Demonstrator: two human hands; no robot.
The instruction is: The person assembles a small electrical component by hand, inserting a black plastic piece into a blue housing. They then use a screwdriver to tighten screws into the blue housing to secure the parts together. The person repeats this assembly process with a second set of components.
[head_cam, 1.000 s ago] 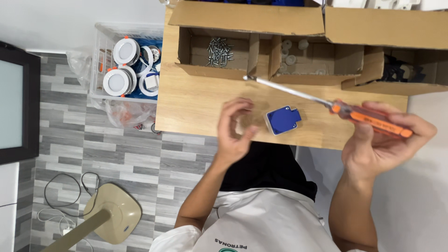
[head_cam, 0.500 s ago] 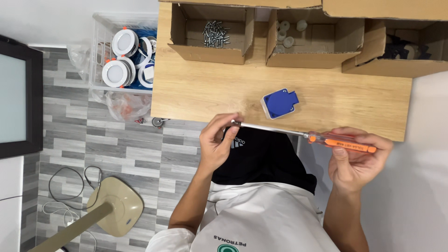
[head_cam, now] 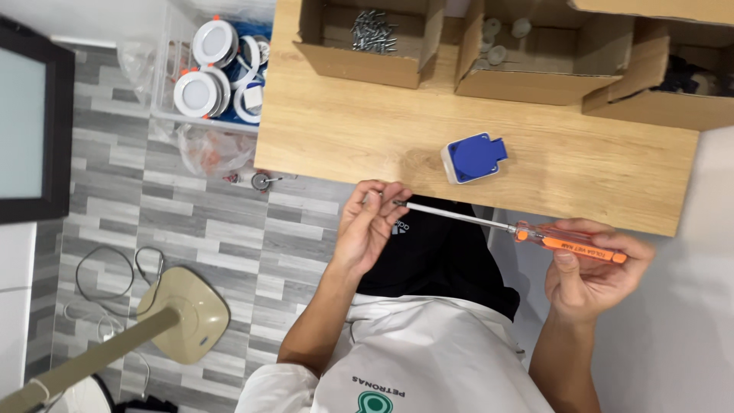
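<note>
1. From where I stand, the person's right hand (head_cam: 592, 271) grips a long screwdriver with an orange plastic handle and a bright steel shaft (head_cam: 527, 232); its fingers are wrapped shut around the handle, thumb lying along it.
2. The left hand (head_cam: 369, 226) is raised to the tip of the shaft, its fingers pinched nearly closed there. Something very small may sit between them, perhaps a screw, but it is too small for me to tell.
3. The screwdriver hangs in the air over the person's lap, just off the near edge of the pale wooden desk (head_cam: 367, 138), the shaft pointing towards the left hand.
4. A blue-lidded socket on a white square base (head_cam: 474, 157) lies on the desk, just beyond the tool and apart from both hands. Nothing touches it, and I see no tool set against it yet.
5. At the far edge stand open cardboard boxes: one with a heap of silver screws (head_cam: 371, 29), one with pale round caps (head_cam: 501, 42), and a third with dark parts I cannot make out (head_cam: 692, 76).
6. My judgement: the work looks to be at an early point, with the tool in hand and the tip being readied, while any fastening on the socket is not yet begun.
7. Beside the desk, on the grey tiled floor, a clear plastic bin holds round white ceiling lamps (head_cam: 210, 73).
</note>
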